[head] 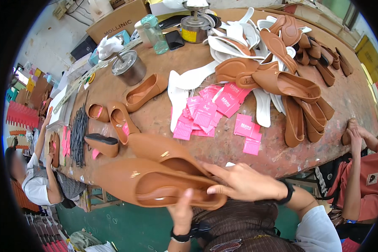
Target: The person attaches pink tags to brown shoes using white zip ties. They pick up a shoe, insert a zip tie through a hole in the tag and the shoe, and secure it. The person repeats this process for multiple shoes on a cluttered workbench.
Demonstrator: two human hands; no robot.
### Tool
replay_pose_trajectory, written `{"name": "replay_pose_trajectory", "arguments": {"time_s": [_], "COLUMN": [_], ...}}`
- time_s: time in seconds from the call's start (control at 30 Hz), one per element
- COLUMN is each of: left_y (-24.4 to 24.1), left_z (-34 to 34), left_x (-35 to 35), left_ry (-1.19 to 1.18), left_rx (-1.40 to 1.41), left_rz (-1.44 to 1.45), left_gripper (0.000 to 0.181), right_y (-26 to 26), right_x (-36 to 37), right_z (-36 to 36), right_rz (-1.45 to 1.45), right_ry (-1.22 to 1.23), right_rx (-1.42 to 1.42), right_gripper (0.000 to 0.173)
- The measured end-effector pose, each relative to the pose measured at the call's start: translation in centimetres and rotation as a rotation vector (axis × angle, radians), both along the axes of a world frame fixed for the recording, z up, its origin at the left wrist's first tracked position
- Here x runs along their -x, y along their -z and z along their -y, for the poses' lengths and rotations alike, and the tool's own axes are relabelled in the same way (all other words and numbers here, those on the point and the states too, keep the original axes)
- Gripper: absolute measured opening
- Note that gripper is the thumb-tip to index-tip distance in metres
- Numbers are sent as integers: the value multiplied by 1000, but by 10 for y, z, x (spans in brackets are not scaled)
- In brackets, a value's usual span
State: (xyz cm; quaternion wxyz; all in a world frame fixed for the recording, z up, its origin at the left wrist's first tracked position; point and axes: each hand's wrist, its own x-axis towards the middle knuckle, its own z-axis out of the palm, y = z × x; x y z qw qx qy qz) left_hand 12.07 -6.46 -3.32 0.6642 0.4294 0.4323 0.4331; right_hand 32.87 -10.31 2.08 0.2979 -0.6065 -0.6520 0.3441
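Two tan flat shoes with small gold ornaments lie side by side in front of me, toes to the left. My left hand (181, 212) grips the nearer flat shoe (119, 184), its thumb over the side and its other fingers hidden beneath. Behind it is the farther flat shoe (157, 148), partly overlapped. At the heels, my right hand (250, 182) has its thumb by the nearer shoe's rim and its index finger by the farther shoe's edge. Motion blur obscures whether this hand grips or only touches. Pink printed cards (204, 113) are scattered beyond.
White and tan insoles (239, 37) are heaped at the back, beside finished flat shoes (294, 121). Left of me are more shoes (118, 121), black strips (78, 135) and a metal pot (129, 67). One person (39, 179) works at left, another (359, 176) at right, holding a shoe.
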Motion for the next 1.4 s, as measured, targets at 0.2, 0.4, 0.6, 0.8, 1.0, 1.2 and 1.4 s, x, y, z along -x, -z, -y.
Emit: {"name": "replay_pose_trajectory", "arguments": {"time_s": [0.2, 0.4, 0.6, 0.8, 1.0, 1.2, 1.4], "left_y": [1, 8, 14, 36, 21, -50, -54], "left_z": [-20, -14, -30, -73, -75, -45, -19], "left_x": [90, 98, 80, 61, 50, -1, -42], "left_ry": [-157, -162, -183, -234, -241, -97, 207], "left_rx": [206, 276, 220, 131, -39, -472, -558], "left_rz": [-44, -113, -54, -44, -94, -596, -644], "left_gripper": [56, 56, 56, 37, 32, 43, 66], "right_y": [100, 120, 127, 88, 11, -25, -20], "right_x": [-8, 8, -2, -13, -69, -54, -12], "right_z": [-99, -138, -138, -137, -118, -44, 25], "right_rz": [267, 477, 508, -285, -771, -344, -587], "right_ry": [-103, -293, -323, 198, 515, 648, 569], "right_rx": [-312, -318, -347, -432, -589, -555, -294], "right_gripper": [28, 19, 20, 9, 9, 13, 2]}}
